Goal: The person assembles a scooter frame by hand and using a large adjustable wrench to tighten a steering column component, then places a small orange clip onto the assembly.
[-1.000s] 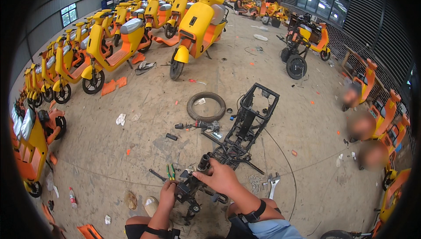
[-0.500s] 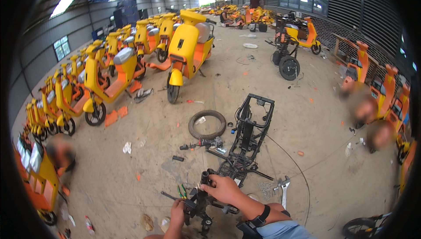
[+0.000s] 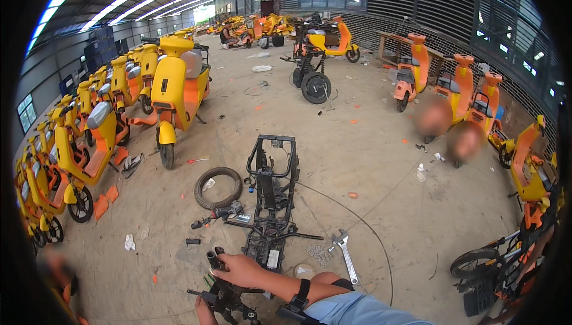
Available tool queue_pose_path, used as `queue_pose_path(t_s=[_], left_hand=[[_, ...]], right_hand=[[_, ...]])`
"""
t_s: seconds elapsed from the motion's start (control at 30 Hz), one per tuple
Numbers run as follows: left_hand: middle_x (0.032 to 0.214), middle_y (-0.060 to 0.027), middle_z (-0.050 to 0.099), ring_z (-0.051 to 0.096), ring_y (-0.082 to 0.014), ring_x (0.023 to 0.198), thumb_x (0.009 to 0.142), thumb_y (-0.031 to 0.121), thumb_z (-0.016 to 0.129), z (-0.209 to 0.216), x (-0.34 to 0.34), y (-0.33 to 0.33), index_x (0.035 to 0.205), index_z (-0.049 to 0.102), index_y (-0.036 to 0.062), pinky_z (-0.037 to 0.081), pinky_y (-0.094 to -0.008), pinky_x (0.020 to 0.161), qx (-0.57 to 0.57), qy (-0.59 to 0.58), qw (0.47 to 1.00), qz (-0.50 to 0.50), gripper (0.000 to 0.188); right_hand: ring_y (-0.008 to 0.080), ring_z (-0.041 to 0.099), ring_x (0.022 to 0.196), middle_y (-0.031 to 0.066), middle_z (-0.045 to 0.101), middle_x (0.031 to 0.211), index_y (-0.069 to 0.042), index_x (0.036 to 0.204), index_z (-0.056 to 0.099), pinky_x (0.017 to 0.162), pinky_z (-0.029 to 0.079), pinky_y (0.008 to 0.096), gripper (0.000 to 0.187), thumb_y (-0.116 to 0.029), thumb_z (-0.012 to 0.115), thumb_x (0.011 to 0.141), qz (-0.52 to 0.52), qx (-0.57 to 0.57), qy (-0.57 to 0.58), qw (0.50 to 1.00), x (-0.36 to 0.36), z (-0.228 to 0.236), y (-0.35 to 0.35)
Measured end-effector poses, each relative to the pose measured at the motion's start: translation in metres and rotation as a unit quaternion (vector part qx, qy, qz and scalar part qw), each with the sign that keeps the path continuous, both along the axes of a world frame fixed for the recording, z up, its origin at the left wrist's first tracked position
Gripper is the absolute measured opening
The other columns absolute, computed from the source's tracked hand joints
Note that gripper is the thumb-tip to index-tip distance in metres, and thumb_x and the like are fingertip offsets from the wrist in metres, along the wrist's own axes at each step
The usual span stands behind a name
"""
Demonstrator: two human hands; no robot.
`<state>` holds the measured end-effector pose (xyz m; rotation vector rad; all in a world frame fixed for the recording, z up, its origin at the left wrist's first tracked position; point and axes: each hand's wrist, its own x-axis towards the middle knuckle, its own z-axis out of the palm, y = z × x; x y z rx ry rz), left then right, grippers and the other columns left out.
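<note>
A black scooter frame (image 3: 275, 206) lies on the concrete floor ahead of me, its looped end pointing away. Close to my body stands a dark metal assembly (image 3: 229, 301) with an upright black tube (image 3: 213, 257) at its top. My right hand (image 3: 241, 270) is closed around this tube just below its open end. Lower down, my left hand (image 3: 205, 312) grips a black part with a thin rod (image 3: 199, 294) sticking out to the left; the picture's lower edge cuts off much of that hand. Green handles (image 3: 208, 280) show partly behind the tube.
A bare tyre (image 3: 218, 188), a power drill (image 3: 223, 213) and a short black cylinder (image 3: 193, 241) lie left of the frame. To its right are an adjustable wrench (image 3: 345, 256), a chain (image 3: 317, 254) and a long cable (image 3: 363, 224). Yellow scooters (image 3: 173, 86) line the left side.
The whole view has swung to the right, so the frame and floor items appear further left. Both hands keep their places on the metal assembly; the left one now shows less.
</note>
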<state>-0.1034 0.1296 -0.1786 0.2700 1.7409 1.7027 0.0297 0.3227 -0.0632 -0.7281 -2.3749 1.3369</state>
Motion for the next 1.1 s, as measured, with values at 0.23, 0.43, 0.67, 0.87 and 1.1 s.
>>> queue_pose_path(t_s=[0.23,0.43,0.67,0.87,1.1], left_hand=[[0.082,0.0011,0.057,0.050,-0.0108,0.072,0.104,0.032,0.039,0.000,-0.008,-0.007,0.098,0.063,0.0109,0.041,-0.0268,0.064,0.013,0.001,0.999,-0.040,0.033],[0.089,-0.0051,0.064,0.058,-0.0141,0.078,0.094,0.014,0.045,-0.058,-0.028,-0.018,0.104,0.059,-0.0007,0.046,-0.0274,0.070,0.028,-0.039,0.999,-0.002,0.023],[0.086,-0.0061,0.063,0.057,-0.0136,0.077,0.093,0.012,0.047,-0.034,-0.021,-0.015,0.107,0.060,-0.0040,0.045,-0.0271,0.070,0.027,-0.038,0.999,0.017,0.025],[0.089,-0.0070,0.065,0.059,-0.0139,0.077,0.092,0.014,0.049,-0.037,-0.023,-0.012,0.108,0.061,-0.0029,0.047,-0.0266,0.071,0.018,-0.048,0.998,0.028,0.026],[0.088,-0.0043,0.064,0.057,-0.0130,0.078,0.093,0.011,0.044,-0.024,-0.022,-0.008,0.107,0.060,-0.0027,0.044,-0.0243,0.071,-0.011,-0.009,1.000,-0.024,0.025]], right_hand=[[0.0360,0.067,0.073,0.0146,0.068,0.077,-0.004,0.116,0.060,0.064,0.051,0.0453,0.053,-0.048,0.066,0.087,-0.027,0.054,-0.044,0.997,-0.005,0.002,-0.006],[0.0362,0.068,0.078,0.0156,0.070,0.082,-0.004,0.109,0.064,0.067,0.053,0.0443,0.048,-0.047,0.064,0.087,-0.012,-0.005,-0.080,0.997,-0.002,0.021,-0.003],[0.0381,0.067,0.073,0.0164,0.068,0.074,-0.002,0.099,0.062,0.063,0.052,0.0460,0.047,-0.047,0.066,0.087,-0.054,0.075,-0.071,0.993,-0.010,0.016,-0.015],[0.0290,0.065,0.063,0.0116,0.066,0.069,0.000,0.104,0.063,0.057,0.049,0.0382,0.054,-0.049,0.071,0.084,-0.017,0.031,-0.062,0.997,-0.007,0.021,-0.006],[0.0185,0.057,0.056,0.0085,0.060,0.063,0.001,0.106,0.064,0.056,0.045,0.0347,0.039,-0.032,0.073,0.086,0.006,-0.099,-0.030,0.995,-0.006,0.008,0.004]])
